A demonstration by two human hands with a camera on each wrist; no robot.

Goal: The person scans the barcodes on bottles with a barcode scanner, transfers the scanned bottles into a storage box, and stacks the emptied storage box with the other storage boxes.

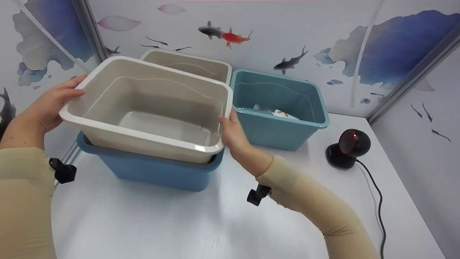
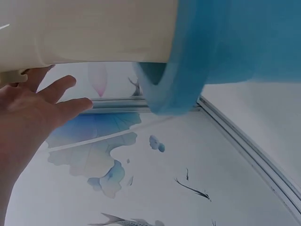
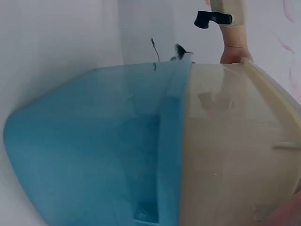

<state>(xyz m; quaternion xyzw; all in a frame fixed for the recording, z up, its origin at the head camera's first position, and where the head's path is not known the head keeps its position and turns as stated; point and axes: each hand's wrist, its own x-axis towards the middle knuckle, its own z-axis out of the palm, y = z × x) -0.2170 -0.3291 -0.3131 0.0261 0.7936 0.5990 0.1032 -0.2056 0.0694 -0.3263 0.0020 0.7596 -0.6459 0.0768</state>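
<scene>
A beige plastic storage bin (image 1: 172,88) sits partly inside a blue bin (image 1: 158,171), its lower walls hidden below the blue rim. At its left end my left hand (image 1: 54,106) grips the rim, thumb on top and fingers along the outside. My right hand (image 1: 235,135) holds the right end, with the thumb over the rim. No objects show on the beige bin's floor. In the right wrist view, the beige wall (image 3: 225,132) rises out of the blue bin (image 3: 103,141); only a sliver of my right hand (image 3: 284,212) appears.
Behind stands another beige bin (image 1: 192,63). A teal bin (image 1: 276,131) to the right contains a clear item and a white packet (image 1: 284,114). On the white table (image 1: 179,223), a black scanner-like device (image 1: 354,142) trails a cable (image 1: 379,201). Printed wall panels (image 1: 251,16) enclose the table.
</scene>
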